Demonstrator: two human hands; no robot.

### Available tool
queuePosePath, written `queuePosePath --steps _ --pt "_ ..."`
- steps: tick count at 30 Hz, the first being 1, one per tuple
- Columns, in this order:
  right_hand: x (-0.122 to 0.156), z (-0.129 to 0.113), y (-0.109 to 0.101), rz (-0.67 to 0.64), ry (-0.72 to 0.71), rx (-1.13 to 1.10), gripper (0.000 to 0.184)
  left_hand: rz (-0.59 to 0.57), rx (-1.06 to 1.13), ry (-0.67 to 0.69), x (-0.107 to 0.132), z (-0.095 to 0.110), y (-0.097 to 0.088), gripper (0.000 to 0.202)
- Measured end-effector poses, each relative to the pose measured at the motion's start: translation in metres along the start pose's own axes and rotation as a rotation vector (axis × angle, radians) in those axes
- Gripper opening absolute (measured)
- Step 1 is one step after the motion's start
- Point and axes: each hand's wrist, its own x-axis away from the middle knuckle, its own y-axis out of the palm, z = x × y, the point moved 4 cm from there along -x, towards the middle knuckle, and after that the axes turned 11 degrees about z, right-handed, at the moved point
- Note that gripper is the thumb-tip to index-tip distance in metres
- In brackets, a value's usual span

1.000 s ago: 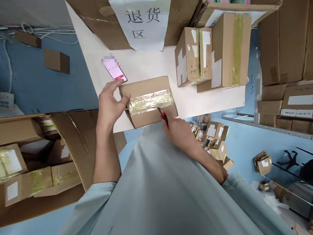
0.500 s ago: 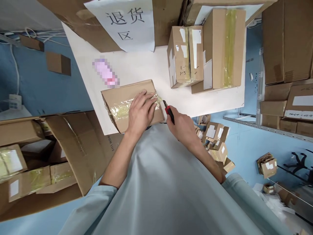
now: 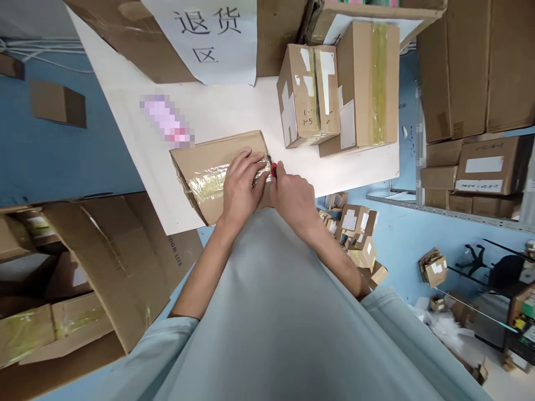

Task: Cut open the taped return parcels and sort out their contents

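Left hand [image 3: 242,186]: palm down, fingers slightly spread and lightly bent, holding nothing; you rest it on the box [image 3: 211,161] over the tape [image 3: 204,187], likely to keep the cardboard from sliding.
Right hand [image 3: 292,197]: closed around the knife [image 3: 274,169], just beside your left; the low, firm grip probably serves control.
Knife: red, its dark front end at the box's right edge, by the tape's end; whether the blade touches is too small to tell.
Box: lying flat at the table's [image 3: 251,108] near edge, before your body, presumably for easy reach by both hands.
Pink patch: pixelated blur [image 3: 165,120] beyond the box's far left corner; contents unreadable.
Taped cartons: a smaller one [image 3: 308,89] and a taller one [image 3: 363,78], side by side at right, apparently set back to leave you working room.
Paper sign [image 3: 228,53]: hung on the big carton at the back, facing you.
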Motion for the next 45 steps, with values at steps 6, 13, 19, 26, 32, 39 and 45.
queuePosePath --steps 6,13,19,26,32,39,45 --pt "-0.002 -0.02 -0.004 0.025 0.057 0.09 0.061 0.005 0.028 0.023 0.003 -0.001 0.005 0.031" --pt "0.009 -0.022 -0.004 -0.03 0.137 0.193 0.048 -0.018 0.094 0.031 0.004 -0.003 0.006 0.036" --pt "0.027 -0.01 0.014 -0.046 0.213 0.215 0.046 -0.017 0.165 0.029 0.003 -0.003 0.008 0.038" --pt "0.053 0.0 0.001 0.066 0.21 0.015 0.052 -0.005 0.125 0.102 0.004 -0.009 -0.003 0.042" --pt "0.056 0.05 0.029 0.235 0.332 -0.094 0.056 0.001 0.106 0.126 0.017 -0.02 -0.048 0.046" --pt "-0.019 0.117 0.111 0.099 0.392 -0.104 0.058 0.108 -0.018 0.077 0.048 -0.048 -0.114 0.053" --pt "-0.078 0.148 0.176 -0.056 0.364 -0.126 0.068 0.141 -0.184 -0.107 0.075 -0.049 -0.142 0.054"
